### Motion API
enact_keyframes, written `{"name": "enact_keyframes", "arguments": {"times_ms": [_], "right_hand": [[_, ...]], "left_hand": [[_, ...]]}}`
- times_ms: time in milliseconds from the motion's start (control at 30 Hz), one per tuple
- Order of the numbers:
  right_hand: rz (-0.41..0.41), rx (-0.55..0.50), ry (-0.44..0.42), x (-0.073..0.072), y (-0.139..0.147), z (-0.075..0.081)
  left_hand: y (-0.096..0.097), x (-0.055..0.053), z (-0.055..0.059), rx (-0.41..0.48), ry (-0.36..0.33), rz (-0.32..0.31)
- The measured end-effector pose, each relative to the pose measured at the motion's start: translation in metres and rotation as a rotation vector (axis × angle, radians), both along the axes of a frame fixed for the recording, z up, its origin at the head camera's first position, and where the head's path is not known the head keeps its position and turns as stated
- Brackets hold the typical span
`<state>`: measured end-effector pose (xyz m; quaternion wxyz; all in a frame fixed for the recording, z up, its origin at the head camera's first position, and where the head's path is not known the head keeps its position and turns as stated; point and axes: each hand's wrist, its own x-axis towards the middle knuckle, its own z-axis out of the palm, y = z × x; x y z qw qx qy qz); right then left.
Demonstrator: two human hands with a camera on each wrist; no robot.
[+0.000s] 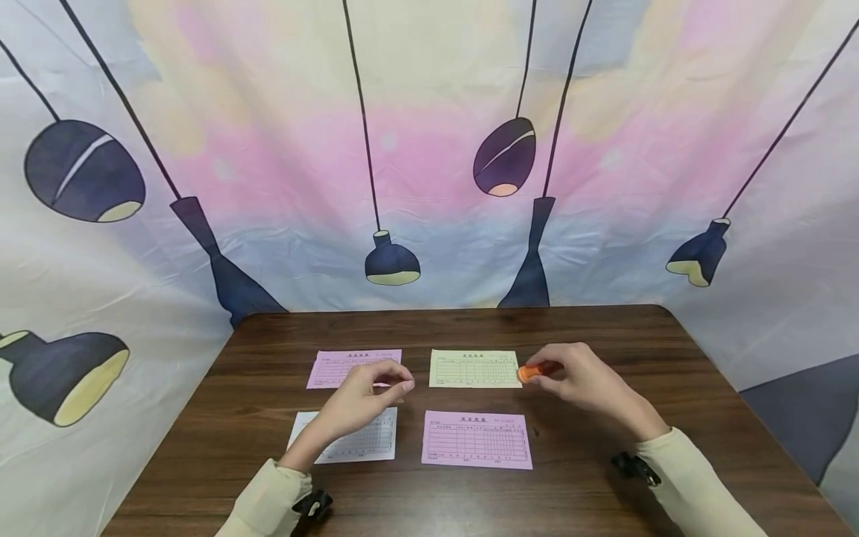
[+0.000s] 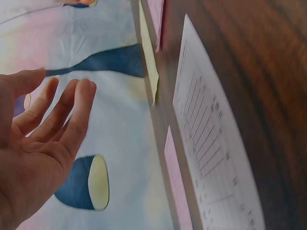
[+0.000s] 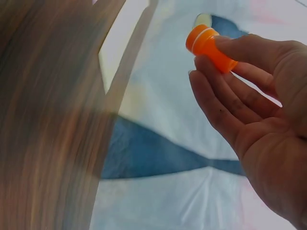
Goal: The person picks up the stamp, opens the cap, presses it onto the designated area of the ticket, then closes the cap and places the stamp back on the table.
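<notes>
My right hand pinches a small orange stamp between thumb and fingers. It is a short cylinder with a thin white ring near one end. In the head view the stamp overlaps the right edge of a yellow printed form. My left hand hovers with loosely bent fingers and holds nothing, as the left wrist view shows. Behind it lies a pink form, and below it a white form, both partly covered by the hand or forearm. Another pink form lies front right, uncovered.
The forms lie in two rows on a dark wood-grain table. A cloth backdrop painted with hanging lamps stands behind the far edge. A grey shape is beyond the table at right. Both wrists wear small black devices.
</notes>
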<state>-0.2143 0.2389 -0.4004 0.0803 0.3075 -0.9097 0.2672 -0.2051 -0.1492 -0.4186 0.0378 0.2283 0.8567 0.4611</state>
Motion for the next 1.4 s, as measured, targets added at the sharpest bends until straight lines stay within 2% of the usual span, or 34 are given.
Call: {"name": "enact_keyframes", "arguments": {"times_ms": [100,300,467,600,767,967,1100,1200,1400], "right_hand": [[0.044,-0.064,0.009,0.003,-0.01,0.004],[0.108,-0.146,0.025,0.011,-0.031,0.015],[0.139,-0.201,0.015,0.016,-0.046,0.026],[0.183,-0.246,-0.029,0.019,-0.058,0.029],[0.213,-0.305,-0.074,0.019,-0.067,0.028],[0.245,-0.339,-0.075,0.016,-0.073,0.023],[0.257,-0.398,-0.091,0.013,-0.078,0.018],[0.248,-0.457,-0.141,0.013,-0.082,0.014],[0.187,-0.562,-0.293,0.012,-0.088,0.007]], "left_hand": [[0.004,0.003,0.001,0.026,-0.043,-0.027],[0.015,0.007,0.001,0.057,-0.048,-0.047],[0.023,0.012,0.003,0.119,-0.079,-0.013],[0.029,0.021,0.004,0.16,-0.084,0.019],[0.039,0.027,0.004,0.221,-0.111,0.012],[0.048,0.026,0.008,0.284,-0.093,-0.016],[0.051,0.025,0.009,0.324,-0.105,-0.023],[0.051,0.025,0.008,0.338,-0.107,-0.011],[0.052,0.024,0.009,0.366,-0.086,0.012]]}}
